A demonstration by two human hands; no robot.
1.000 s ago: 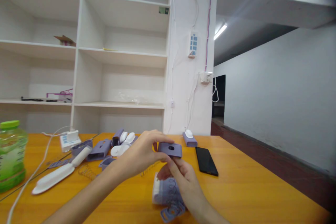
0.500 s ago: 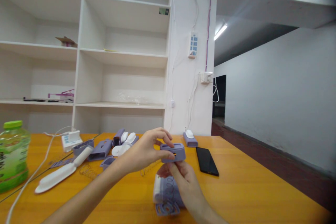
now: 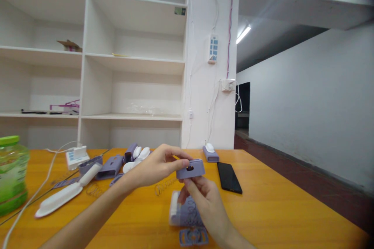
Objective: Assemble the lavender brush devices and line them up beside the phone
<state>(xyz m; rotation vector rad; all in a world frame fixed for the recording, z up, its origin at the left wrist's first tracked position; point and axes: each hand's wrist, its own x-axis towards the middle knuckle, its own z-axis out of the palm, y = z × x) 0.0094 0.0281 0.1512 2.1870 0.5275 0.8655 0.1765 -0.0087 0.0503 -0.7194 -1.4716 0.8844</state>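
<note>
Left hand (image 3: 165,165) bare, slim-fingered; left forearm (image 3: 108,204) behind it bare, slender. Right of left hand: right hand (image 3: 206,200), bare too.

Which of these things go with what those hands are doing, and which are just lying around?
Seemingly part of the job:
purple holed piece, between left hand and right hand
purple slotted plate
purple-and-white part

Probably just lying about:
black phone
green-lidded jar
cardboard scrap
</note>
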